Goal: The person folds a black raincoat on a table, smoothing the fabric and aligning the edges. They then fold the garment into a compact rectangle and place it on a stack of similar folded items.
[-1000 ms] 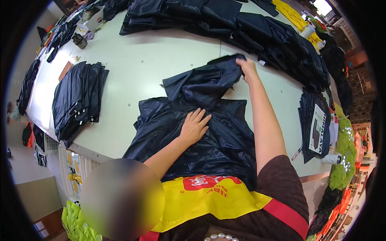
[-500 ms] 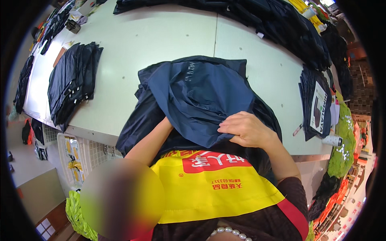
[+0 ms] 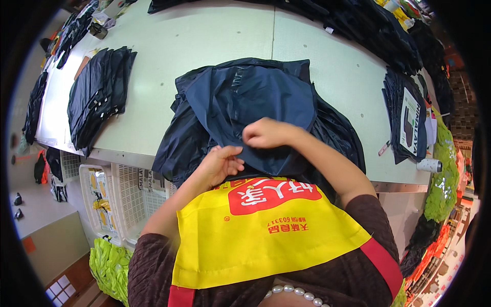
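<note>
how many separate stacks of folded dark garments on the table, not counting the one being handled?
3 clear: one stack at the left, one row along the far edge, one pile at the right edge. More dark items at the far-left corner may be another; too warped to tell.

My pale green desk (image 3: 215, 36) under even light, dark garment stacks (image 3: 97, 94) along its edges, white plastic crates (image 3: 120, 197) below its left edge, grey floor (image 3: 48, 240) beyond, bright green bundles (image 3: 445, 184) at right.

Under the right hand (image 3: 268, 134) lies a navy garment (image 3: 255, 97) of thin, smooth cloth with a slight sheen. Beyond it the table (image 3: 204, 36) is pale, matt and smooth. Below the left hand (image 3: 221, 162) the yellow apron (image 3: 266, 240) looks like matt woven cloth.
</note>
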A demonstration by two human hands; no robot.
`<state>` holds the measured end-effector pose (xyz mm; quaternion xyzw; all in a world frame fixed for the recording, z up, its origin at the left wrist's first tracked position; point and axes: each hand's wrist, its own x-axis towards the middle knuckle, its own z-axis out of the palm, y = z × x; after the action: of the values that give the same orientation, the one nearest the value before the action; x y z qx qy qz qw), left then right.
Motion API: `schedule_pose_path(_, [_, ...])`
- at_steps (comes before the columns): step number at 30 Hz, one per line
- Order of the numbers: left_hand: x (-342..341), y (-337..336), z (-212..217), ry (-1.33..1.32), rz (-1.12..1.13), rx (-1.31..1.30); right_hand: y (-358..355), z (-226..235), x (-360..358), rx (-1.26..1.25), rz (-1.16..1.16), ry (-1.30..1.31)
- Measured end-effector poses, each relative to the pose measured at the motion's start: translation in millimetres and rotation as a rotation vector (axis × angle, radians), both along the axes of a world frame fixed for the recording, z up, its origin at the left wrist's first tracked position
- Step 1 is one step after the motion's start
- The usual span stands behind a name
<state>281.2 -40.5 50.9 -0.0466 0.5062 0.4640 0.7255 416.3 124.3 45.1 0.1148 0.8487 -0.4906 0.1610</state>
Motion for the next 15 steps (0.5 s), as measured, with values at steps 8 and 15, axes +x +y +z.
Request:
schedule_pose_path(8, [-36.6,-12.5,51.4,0.496,0.241,0.215,-22.0,-36.5,-23.6,0.263,0.336,-0.429])
schedule_pose_path(15, [-22.7,-43.2,0.5,0.102,0.599,0.025,13.6,42.9,56.5,0.215,-0.121,0.418])
